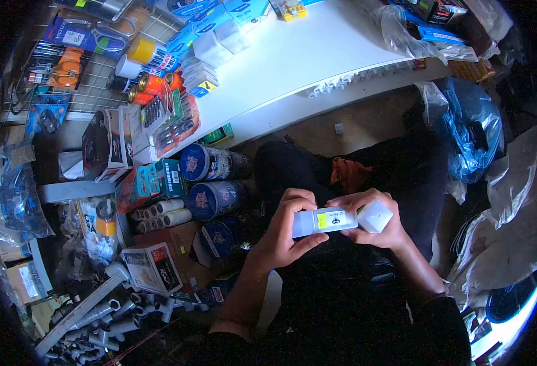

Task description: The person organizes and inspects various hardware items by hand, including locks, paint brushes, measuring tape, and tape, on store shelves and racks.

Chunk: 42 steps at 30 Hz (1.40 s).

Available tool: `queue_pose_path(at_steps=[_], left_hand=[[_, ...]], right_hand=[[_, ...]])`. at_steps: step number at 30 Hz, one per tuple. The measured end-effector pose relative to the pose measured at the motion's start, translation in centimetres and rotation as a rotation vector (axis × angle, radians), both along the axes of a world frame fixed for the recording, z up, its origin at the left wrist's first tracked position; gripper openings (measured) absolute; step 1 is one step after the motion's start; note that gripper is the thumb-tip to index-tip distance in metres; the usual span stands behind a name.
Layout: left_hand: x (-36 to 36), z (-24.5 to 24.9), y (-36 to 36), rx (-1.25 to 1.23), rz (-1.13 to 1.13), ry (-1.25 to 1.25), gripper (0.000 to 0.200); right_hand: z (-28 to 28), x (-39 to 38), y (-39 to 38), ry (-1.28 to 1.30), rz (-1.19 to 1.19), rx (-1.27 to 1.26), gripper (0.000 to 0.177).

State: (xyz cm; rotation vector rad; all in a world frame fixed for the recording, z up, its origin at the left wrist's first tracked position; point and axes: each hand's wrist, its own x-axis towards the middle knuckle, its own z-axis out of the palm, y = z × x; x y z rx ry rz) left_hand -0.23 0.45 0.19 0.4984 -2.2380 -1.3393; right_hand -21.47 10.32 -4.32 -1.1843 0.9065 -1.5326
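Note:
My left hand [285, 229] is closed around one end of a small translucent plastic case [306, 224], with the fingers behind it and the thumb along its lower edge. The case carries a white printed label and a yellow-green sticker. My right hand [383, 236] grips a whitish, angular plastic piece [375, 216] beside the case's right end, its fingertips right at the case. Both hands are above my lap, over dark clothing. A crumpled reddish-brown cloth [349, 174] lies just beyond them.
Ahead stands a white table [299, 55] with similar translucent cases [219, 44] and blue boxes at its left. Blue-lidded tubs [206, 201], white rolls [165, 215] and grey pipe fittings [107, 329] crowd the left side. A blue plastic bag [473, 131] and brown paper [500, 226] are at right.

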Motion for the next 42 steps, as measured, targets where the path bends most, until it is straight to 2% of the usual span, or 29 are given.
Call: queue_pose_path(at_steps=[8, 14, 15, 18, 19, 22, 23, 28, 32, 35, 38, 42], left_hand=[[0.0, 0.4, -0.2, 0.017, -0.023, -0.045, 0.052], [-0.8, -1.0, -0.8, 0.272, 0.062, 0.145, 0.059], [-0.9, -1.1, -0.6, 0.372, 0.083, 0.213, 0.06], [-0.8, -1.7, -1.8, 0.323, 0.04, 0.233, 0.055], [-0.6, -1.9, -1.7, 0.356, 0.07, 0.214, 0.055], [-0.1, -1.6, -1.7, 0.596, 0.168, 0.112, 0.056], [-0.2, -1.6, -1.8, 0.509, 0.175, 0.117, 0.056], [-0.6, -2.1, -1.6, 0.465, 0.265, 0.101, 0.059], [-0.4, -2.5, -1.5, 0.352, 0.276, 0.013, 0.064], [-0.3, -2.1, -1.3, 0.368, 0.285, -0.019, 0.069], [-1.0, -1.9, -1.4, 0.046, 0.244, 0.046, 0.073], [-1.2, -1.2, -0.8, 0.191, 0.253, -0.082, 0.076]], right_hand=[[-0.2, -0.4, -0.2, 0.026, 0.041, 0.011, 0.037], [-1.9, 0.0, -0.5, -0.296, 0.018, 0.19, 0.042], [-2.0, 0.0, -0.8, -0.261, -0.008, 0.165, 0.038], [-1.1, 0.0, -1.1, -0.518, -0.015, 0.499, 0.049], [-0.9, 0.0, -1.3, -0.456, 0.0, 0.538, 0.054], [-1.0, 0.0, -1.0, -0.474, 0.049, 0.521, 0.057], [-1.1, -0.1, -1.0, -0.465, 0.07, 0.511, 0.056], [-1.8, -0.5, -1.2, -0.371, 0.114, 0.474, 0.048], [-1.7, -0.4, -1.1, -0.248, 0.083, 0.446, 0.046], [-2.5, 0.0, -0.6, -0.179, 0.036, 0.419, 0.046], [-2.4, 0.4, -0.4, -0.243, 0.008, 0.421, 0.043], [-2.6, 0.4, -0.3, -0.221, -0.035, 0.399, 0.042]])
